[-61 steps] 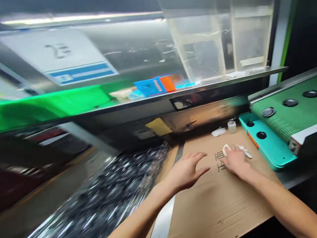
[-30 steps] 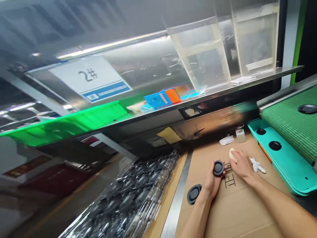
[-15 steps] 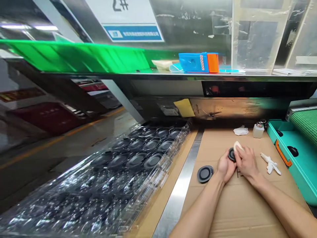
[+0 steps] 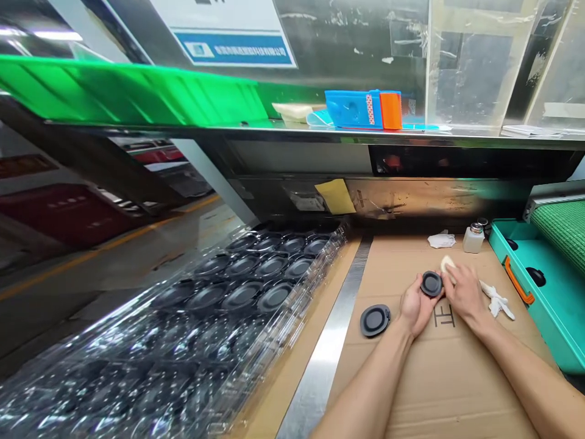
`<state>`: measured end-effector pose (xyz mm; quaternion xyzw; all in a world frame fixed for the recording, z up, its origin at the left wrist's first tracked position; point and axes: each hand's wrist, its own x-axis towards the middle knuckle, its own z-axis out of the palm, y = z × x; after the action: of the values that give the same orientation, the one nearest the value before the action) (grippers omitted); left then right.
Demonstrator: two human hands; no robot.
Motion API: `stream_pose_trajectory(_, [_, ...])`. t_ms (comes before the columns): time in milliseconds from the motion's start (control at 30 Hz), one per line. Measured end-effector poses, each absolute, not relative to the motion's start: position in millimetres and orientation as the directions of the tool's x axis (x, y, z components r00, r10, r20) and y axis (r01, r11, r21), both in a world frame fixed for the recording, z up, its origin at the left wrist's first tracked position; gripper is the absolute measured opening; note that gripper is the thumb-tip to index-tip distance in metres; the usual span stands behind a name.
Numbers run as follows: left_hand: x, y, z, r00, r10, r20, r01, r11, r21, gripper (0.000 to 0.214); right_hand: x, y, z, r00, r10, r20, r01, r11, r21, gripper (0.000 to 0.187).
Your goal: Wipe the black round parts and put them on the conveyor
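In my left hand (image 4: 415,305) is a small round black part (image 4: 431,283) with a raised ring, its face turned up. My right hand (image 4: 465,291) pinches a folded white cloth (image 4: 447,263) just to the right of that part. A larger oval black part (image 4: 375,320), with a ring in its middle and a small tab at one side, lies on the cardboard (image 4: 411,390) left of my left wrist. White crumpled scraps (image 4: 497,300) lie to the right of my right hand.
A clear plastic tray (image 4: 292,332) of black round parts fills the left. At the back stand a small dispenser bottle (image 4: 473,238) and a white wipe (image 4: 441,239). A teal bin (image 4: 555,329) holding black parts is on the right. Overhead runs a metal shelf (image 4: 283,135).
My right hand with the cloth has moved right, off the black part, whose face now shows fully. Handwritten marks on the cardboard are more exposed. The view has shifted slightly.
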<state>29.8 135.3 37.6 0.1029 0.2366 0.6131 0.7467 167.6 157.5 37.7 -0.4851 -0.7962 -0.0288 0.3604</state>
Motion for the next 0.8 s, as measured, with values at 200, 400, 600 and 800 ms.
stream_pose_trajectory(200, [31.4,136.1,38.4,0.130,0.963,-0.234,-0.860,0.227,0.457,0.033,187.0,159.3,51.5,-0.222,0.835,0.504,0.644,0.513,-0.567,0.054])
stream_pose_trajectory(400, [32.7,134.1,37.8,0.116,0.966,-0.232,-0.854,0.216,0.473,0.033,187.7,144.8,61.5,-0.412,0.892,0.189,0.570,0.414,-0.710,0.046])
stream_pose_trajectory(600, [35.9,127.9,38.6,0.117,0.971,-0.207,-0.811,0.213,0.544,0.031,182.0,152.3,57.3,-0.466,0.872,0.148,0.313,0.319,-0.895,0.037])
stream_pose_trajectory(800, [38.6,127.8,37.4,0.086,0.973,-0.216,-0.814,0.193,0.548,0.030,181.7,150.0,57.9,-0.365,0.890,0.272,0.560,0.443,-0.700,0.033])
